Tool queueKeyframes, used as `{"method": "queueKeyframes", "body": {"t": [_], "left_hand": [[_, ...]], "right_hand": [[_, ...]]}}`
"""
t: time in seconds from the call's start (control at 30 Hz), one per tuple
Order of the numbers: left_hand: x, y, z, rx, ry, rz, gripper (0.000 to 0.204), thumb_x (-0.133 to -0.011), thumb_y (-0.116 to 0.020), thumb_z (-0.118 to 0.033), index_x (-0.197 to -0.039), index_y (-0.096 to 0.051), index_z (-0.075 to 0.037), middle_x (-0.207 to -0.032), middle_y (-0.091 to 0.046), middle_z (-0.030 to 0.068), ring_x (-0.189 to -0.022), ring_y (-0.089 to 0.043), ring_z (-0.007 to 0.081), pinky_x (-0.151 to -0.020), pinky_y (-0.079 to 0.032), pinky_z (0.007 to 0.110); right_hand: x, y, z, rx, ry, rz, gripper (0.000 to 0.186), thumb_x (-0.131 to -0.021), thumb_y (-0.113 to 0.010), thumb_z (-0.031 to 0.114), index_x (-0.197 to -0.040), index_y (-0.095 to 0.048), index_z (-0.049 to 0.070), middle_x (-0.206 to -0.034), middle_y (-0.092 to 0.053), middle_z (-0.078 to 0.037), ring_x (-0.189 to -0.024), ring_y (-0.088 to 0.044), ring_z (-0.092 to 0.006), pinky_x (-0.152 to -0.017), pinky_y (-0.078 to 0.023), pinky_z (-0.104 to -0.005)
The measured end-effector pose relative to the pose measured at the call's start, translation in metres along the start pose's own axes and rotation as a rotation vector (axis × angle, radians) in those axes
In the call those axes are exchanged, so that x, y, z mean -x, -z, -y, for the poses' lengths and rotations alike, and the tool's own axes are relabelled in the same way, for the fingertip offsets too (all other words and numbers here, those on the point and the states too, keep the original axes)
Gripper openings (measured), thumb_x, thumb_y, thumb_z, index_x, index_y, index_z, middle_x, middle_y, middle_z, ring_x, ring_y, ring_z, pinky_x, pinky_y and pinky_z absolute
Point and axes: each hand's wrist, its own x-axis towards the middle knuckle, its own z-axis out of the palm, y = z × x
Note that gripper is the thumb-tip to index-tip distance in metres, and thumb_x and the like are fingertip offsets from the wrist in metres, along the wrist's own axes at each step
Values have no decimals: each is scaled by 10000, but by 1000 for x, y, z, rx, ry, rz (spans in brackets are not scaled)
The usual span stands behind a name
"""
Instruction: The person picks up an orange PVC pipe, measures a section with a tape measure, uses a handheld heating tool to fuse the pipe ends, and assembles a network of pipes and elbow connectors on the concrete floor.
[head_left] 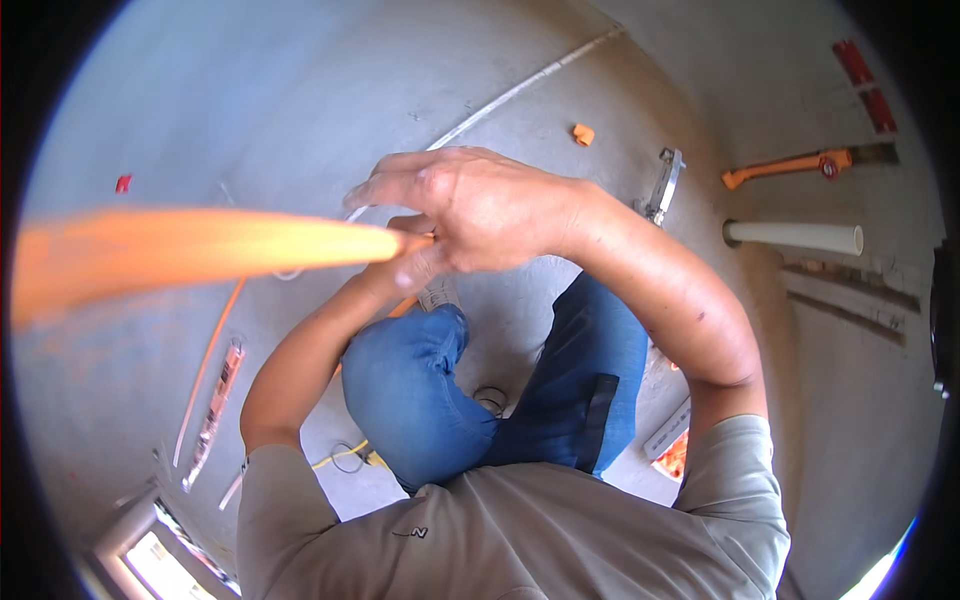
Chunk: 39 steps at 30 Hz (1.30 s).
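Observation:
A long orange tube (190, 247) reaches in from the left, blurred and close to the camera. Its near end meets my two hands at the middle of the picture. My right hand (470, 205) lies on top, fingers spread toward the left, thumb and fingers at the tube's end. My left hand (405, 275) is mostly hidden under the right one; its fingers close around the tube's end from below. Both forearms rise over my knees in blue jeans (500, 385).
Grey concrete floor (300, 90) with a thin white line. A small orange fitting (583, 134), a metal clamp (663, 185), a white pipe (795, 236), an orange tool (790, 165), a thin orange tube (205, 370), a packaged strip (215, 415) and wires (345, 460) lie around.

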Motion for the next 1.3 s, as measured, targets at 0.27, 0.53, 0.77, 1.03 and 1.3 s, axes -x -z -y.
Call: {"method": "queueKeyframes", "body": {"t": [0.27,0.53,0.77,1.03,1.3], "left_hand": [[18,16,34,-104,63,47,572,-798,-834,-243,-1244,-563,-10,-1079,-639,133,-1035,-623,267,-914,-503,406],[104,17,95,-447,613,4,521,-827,-790,-259,-1223,-582,9,-1251,-623,196,-1173,-591,371,-989,-494,455],[118,-46,198,-701,579,240,483,-833,-778,-281,-1195,-611,-8,-1218,-613,151,-1188,-568,326,-1003,-486,445],[93,-103,273,-607,523,43,517,-825,-787,-285,-1247,-611,-44,-1183,-616,102,-1198,-565,289,-1008,-481,418],[87,-118,313,-427,406,-216,431,-821,-782,-202,-1219,-653,-100,-1129,-622,66,-1116,-577,265,-984,-483,402]], "right_hand": [[-16,-30,-3,16,38,-43,239,-860,-758,138,-1033,-666,1,-863,-674,-165,-751,-661,-296,-680,-532,-392],[-23,-49,-1,-53,13,-217,200,-852,-766,163,-970,-683,25,-792,-672,-70,-746,-653,-149,-714,-533,-333],[-32,-55,19,-426,-129,-475,181,-924,-722,125,-852,-616,-2,-693,-639,-71,-596,-612,-137,-567,-498,-282],[-34,-65,18,-525,-118,-343,243,-1046,-446,269,-855,-482,124,-716,-406,6,-567,-368,-78,-616,-366,-302],[-44,-70,15,-587,-111,-227,267,-1015,-446,243,-768,-432,144,-672,-440,16,-507,-377,-71,-603,-356,-274]]}}
